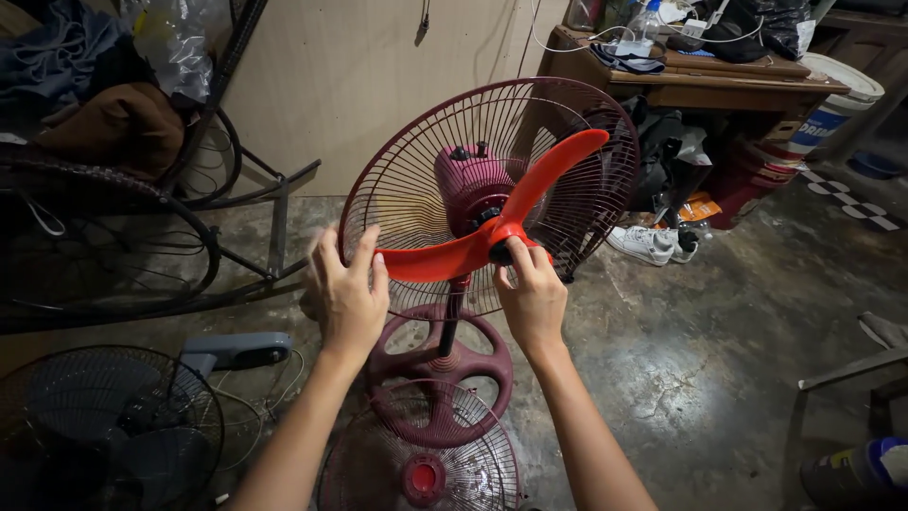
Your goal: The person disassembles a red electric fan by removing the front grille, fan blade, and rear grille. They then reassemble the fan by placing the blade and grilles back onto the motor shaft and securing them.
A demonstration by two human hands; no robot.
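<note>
Head view: two bare hands worked at a red fan blade (492, 213) mounted before the maroon rear grille (416, 170) of a stand fan.

The left hand (348, 289) was closed around one blade tip and the grille rim, while the right hand (532, 289) pinched the dark hub cap (501, 254) with its fingertips. The blade could have slipped or flexed if the left grip loosened, and the fan might have tipped on its round base (445, 364), since nothing else steadied it. The front grille (421, 468) lay on the floor below. The motor shaft was hidden behind the hub, and the third blade was out of sight.
</note>
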